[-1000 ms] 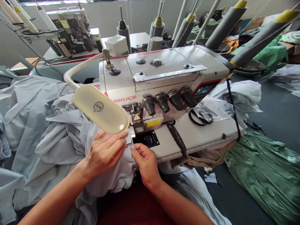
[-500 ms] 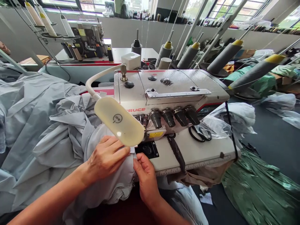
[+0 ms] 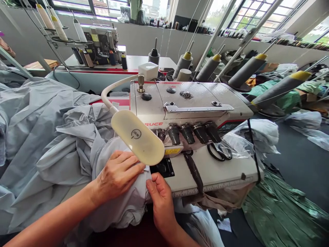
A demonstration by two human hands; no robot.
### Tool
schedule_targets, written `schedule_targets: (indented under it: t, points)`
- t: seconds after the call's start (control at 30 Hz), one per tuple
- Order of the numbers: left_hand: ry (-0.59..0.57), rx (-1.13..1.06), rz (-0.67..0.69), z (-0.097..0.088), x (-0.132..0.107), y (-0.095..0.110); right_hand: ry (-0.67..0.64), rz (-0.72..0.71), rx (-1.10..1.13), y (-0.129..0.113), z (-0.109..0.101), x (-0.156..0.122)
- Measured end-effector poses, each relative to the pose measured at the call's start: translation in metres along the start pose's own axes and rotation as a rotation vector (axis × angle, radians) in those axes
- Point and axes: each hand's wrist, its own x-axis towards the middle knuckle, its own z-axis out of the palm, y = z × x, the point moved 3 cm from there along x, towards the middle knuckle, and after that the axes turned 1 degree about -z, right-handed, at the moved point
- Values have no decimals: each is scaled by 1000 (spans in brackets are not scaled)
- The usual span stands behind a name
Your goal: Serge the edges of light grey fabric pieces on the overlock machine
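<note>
Plain pale-grey creased fabric (image 3: 56, 161); off-white metal sewing machine (image 3: 205, 92) with red lettering (image 3: 154, 124) and black tapered knobs (image 3: 187, 133); cream oval plastic lamp head (image 3: 144, 142); grey yellow-tipped thread cones (image 3: 246, 71); dark-green wrinkled cloth (image 3: 285, 209)

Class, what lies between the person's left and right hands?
Grey fabric, in the head view: the left hand rests on it, the right hand holds its edge.

Daylight enters through the windows (image 3: 267, 17) at the back, bleaching some panes nearly white. Soft glare speckles the glossy top of the sewing machine (image 3: 205, 92), while deep shadow pools below the grey cloth (image 3: 120, 209). At right, thread cones (image 3: 279, 89) lean outward (the wide view stretches that edge), and the distant clutter (image 3: 235, 33) lacks fine detail.
</note>
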Motion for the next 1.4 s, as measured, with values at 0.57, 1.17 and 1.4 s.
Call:
schedule_targets:
  t: [0.57,1.17,1.4]
  points:
    - [-79,83,53,-8,-4,0,8,-74,-117,-3,5,15]
    - [-8,23,16,3,-5,6,16,-49,-50,-4,5,6]
    - [4,51,-32,8,0,4,32,-115,-37,-5,10,17]
